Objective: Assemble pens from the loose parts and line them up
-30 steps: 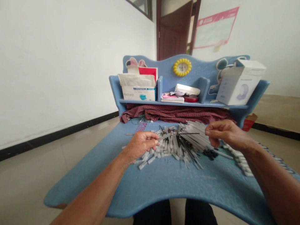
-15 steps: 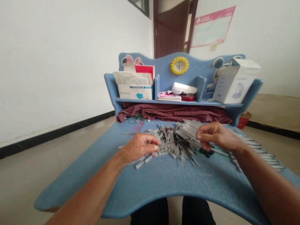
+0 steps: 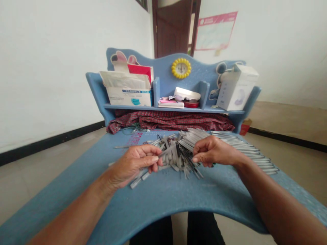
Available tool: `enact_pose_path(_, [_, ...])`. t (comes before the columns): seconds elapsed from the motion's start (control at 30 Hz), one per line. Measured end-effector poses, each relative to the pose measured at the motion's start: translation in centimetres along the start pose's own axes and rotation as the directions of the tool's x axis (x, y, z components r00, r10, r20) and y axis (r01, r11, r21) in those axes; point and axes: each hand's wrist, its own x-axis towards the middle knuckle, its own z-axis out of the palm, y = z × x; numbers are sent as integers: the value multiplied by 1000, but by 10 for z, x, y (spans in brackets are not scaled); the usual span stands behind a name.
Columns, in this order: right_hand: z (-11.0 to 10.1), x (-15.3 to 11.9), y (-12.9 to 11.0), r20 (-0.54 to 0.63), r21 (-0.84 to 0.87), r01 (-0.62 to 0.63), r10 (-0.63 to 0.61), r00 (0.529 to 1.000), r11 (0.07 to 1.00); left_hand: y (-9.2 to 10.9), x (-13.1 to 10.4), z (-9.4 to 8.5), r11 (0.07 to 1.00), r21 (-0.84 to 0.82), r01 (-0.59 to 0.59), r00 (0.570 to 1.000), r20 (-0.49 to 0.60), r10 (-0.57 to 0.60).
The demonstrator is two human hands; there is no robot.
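Observation:
My left hand (image 3: 143,160) is closed, thumb against fingers, on a translucent pen barrel (image 3: 167,151) that points up and to the right. My right hand (image 3: 216,151) is closed in a pinch beside the heap; whatever lies between its fingertips is too small and blurred to make out. Between and behind both hands spreads a loose heap of clear pen parts (image 3: 176,158), with thin black pieces (image 3: 187,157) on its right side. A bundle of pale barrels (image 3: 191,136) lies behind my right hand. Beyond my right wrist, pens (image 3: 251,153) lie side by side in a row.
The blue table (image 3: 158,200) has a curved front edge above my legs. Checked red cloth (image 3: 173,121) lies under the blue shelf (image 3: 145,108). On the shelf stand a mask box (image 3: 130,98), a white carton (image 3: 236,90) and a red round tin (image 3: 191,104).
The view has shifted, so the table appears further left. A thin stick spanned the gap between my hands before; now the barrel shows in my left hand and no stick spans the gap.

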Motion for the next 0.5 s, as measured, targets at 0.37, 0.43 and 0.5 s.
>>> enact_pose_path(0.37, [-1,12,11,39,-801,-31,103,994,598,1,1,-3,998,-45,-39,999,14,40])
enact_pose_path(0.43, [3,14,14,53,-804,-18,102,993,595,1,1,-3,998,-57,-30,999,29,31])
enact_pose_path(0.5, [5,15,16,50,-805,-18,98,994,592,0,1,-3,998,-56,-15,999,49,18])
